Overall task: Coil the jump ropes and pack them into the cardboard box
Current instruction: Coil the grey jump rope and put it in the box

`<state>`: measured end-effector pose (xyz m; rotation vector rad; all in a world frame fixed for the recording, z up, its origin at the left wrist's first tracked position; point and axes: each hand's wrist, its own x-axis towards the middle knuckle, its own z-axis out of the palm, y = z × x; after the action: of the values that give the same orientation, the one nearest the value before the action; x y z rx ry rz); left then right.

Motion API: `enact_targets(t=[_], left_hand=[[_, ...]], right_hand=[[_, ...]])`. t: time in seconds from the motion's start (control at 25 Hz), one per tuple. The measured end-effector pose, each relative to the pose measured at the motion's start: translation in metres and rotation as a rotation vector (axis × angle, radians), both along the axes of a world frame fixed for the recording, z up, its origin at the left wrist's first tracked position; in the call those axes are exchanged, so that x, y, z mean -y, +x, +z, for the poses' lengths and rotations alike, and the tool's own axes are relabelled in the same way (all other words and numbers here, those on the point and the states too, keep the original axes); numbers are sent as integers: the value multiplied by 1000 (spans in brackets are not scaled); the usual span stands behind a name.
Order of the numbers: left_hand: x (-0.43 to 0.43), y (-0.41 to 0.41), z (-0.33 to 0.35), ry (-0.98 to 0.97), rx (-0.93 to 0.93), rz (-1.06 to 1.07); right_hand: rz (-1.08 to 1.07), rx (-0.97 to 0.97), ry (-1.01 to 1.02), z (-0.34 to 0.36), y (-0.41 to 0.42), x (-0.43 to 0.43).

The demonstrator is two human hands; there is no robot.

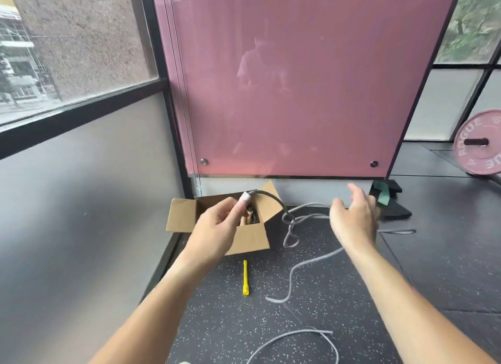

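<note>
An open cardboard box [250, 239] stands on the speckled black floor against the wall, with dark rope and a pale handle partly visible inside. My left hand [217, 228] hovers in front of the box, shut on the white-tipped end of a grey jump rope [291, 279]. That rope arcs right from my fingers, then trails in loose loops across the floor toward me. My right hand [355, 217] is raised to the right of the box, fingers spread, holding nothing, above a stretch of the rope. A yellow handle [245, 277] lies on the floor just in front of the box.
A pink glass panel [298, 79] rises behind the box. A grey wall with a window runs along the left. At the right stand a pink weight plate [479, 144] and a black base with a green piece [387, 198].
</note>
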<state>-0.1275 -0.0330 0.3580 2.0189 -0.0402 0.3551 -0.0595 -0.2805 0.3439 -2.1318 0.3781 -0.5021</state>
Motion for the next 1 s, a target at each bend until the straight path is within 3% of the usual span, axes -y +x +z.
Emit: enact_targets(t=[0.12, 0.2, 0.32, 0.4, 0.52, 0.68, 0.76, 0.88, 1.0], left_hand=[[20, -1, -4, 53, -53, -130], [25, 0, -4, -227, -243, -226], [26, -6, 3, -791, -513, -380], [23, -9, 9, -1048, -591, -459], [21, -12, 17, -1119, -621, -506], [24, -21, 23, -952, -773, -530], [29, -22, 26, -1090, -827, -576], [34, -21, 27, -1359, -813, -630], [32, -18, 28, -1757, -810, -693]], right_hand=[[604, 213, -165, 8, -27, -50], [779, 147, -182, 5, -34, -67], [711, 131, -95, -3, -29, -70], [694, 143, -109, -4, -25, -69], [707, 100, -106, -2, -22, -64], [640, 186, -159, -8, -23, -62], [577, 170, -107, -10, -21, -65], [540, 0, 16, -11, -19, -69], [613, -147, -97, -16, -23, -70]])
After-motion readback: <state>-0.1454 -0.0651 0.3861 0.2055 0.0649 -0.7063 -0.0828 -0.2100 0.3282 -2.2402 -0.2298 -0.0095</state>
